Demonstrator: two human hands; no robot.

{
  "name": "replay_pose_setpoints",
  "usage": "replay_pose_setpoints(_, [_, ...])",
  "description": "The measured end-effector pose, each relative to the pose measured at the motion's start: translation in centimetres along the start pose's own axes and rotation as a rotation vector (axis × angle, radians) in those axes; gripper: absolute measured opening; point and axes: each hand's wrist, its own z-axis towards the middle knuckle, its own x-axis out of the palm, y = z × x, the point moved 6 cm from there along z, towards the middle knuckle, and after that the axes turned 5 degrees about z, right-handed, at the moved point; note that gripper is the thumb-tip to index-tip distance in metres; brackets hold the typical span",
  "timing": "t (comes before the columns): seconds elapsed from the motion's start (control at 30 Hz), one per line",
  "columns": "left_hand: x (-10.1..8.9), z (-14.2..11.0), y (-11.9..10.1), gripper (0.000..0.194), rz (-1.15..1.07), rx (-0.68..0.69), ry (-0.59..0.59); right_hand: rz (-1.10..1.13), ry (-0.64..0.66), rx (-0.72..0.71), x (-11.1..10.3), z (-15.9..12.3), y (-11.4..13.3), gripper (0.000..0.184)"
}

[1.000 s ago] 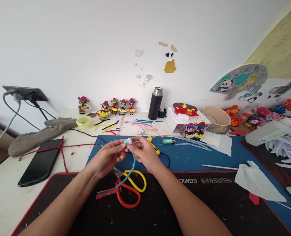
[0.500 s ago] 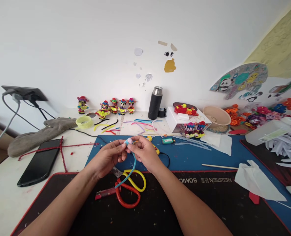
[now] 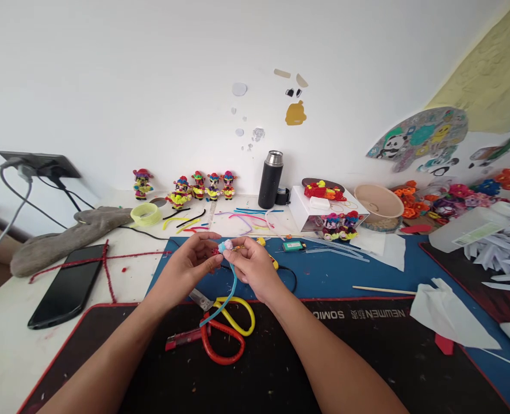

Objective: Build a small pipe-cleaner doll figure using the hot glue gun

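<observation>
Between my hands is a small pipe-cleaner piece [image 3: 225, 246] in light blue and pale pink, with a dark red part at its left. A blue pipe cleaner [image 3: 231, 290] trails down from it, curving over the scissors. My right hand [image 3: 255, 267] pinches the piece from the right with thumb and fingers. My left hand [image 3: 190, 267] has its thumb and fingertips around the red part; the exact contact is partly hidden. Below lie scissors [image 3: 223, 359] with one red and one yellow handle, and a red utility knife [image 3: 183, 339] beside them.
Several finished pipe-cleaner dolls [image 3: 181, 192] stand along the wall near loose pipe cleaners [image 3: 186, 219]. A black flask [image 3: 270, 181], a white box [image 3: 300, 215] and a beige bowl [image 3: 379, 204] stand at the back. A phone [image 3: 67, 287] lies left; tissue [image 3: 448, 316] and a stick [image 3: 384, 291] lie right.
My left fingers have spread and shifted slightly left, showing the red part of the piece. My right hand stays pinched on it. The whole view has shifted a little.
</observation>
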Motion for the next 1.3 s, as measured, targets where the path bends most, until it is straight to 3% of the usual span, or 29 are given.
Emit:
replay_pose_setpoints(0.27, [0.1, -0.1, 0.6, 0.053, 0.065, -0.031, -0.027, -0.045, 0.002, -0.019, -0.2, 0.1, -0.2, 0.043])
replay_pose_setpoints(0.77, [-0.2, 0.0, 0.5, 0.047, -0.026, -0.038, -0.103, -0.036, 0.058, 0.027, 0.3, 0.0, -0.8, 0.045])
replay_pose_setpoints(1.13, [-1.2, 0.2, 0.9, 0.04, -0.008, -0.015, -0.208, -0.242, 0.112, -0.027, 0.7, -0.2, -1.0, 0.036])
replay_pose_setpoints(1.3, [-1.1, 0.2, 0.6, 0.039, 0.021, -0.04, -0.189, -0.263, 0.082, -0.059, 0.6, -0.2, -0.6, 0.034])
